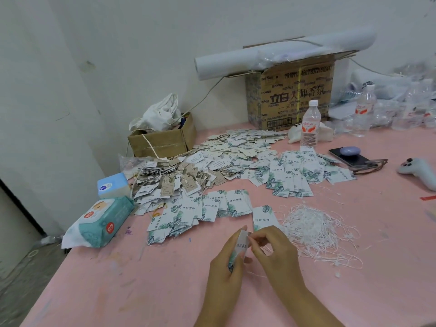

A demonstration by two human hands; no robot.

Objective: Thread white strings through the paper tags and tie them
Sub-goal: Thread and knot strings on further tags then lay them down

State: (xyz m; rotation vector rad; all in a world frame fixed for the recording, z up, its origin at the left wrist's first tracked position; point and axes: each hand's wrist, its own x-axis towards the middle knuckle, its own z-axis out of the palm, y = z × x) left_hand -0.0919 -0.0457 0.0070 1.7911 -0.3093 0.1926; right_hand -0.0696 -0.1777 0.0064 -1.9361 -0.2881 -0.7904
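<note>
My left hand (226, 263) grips a white paper tag (240, 245) with a green leaf print, held upright over the pink table (141, 291). My right hand (273, 251) pinches a thin white string at the tag's top edge; the string itself is barely visible between the fingers. A single tag (263, 217) lies flat just beyond my hands. A loose heap of white strings (316, 228) lies to the right. Leaf-print tags (203, 211) are spread to the left, with another pile (295, 175) further back.
Strung brown tags (174, 180) and a large tag heap (236, 147) fill the middle. Wet wipes (101, 223) and a blue box (113, 185) sit left. Cardboard boxes (295, 100), water bottles (310, 125), a phone (349, 156) and a controller (420, 171) stand behind.
</note>
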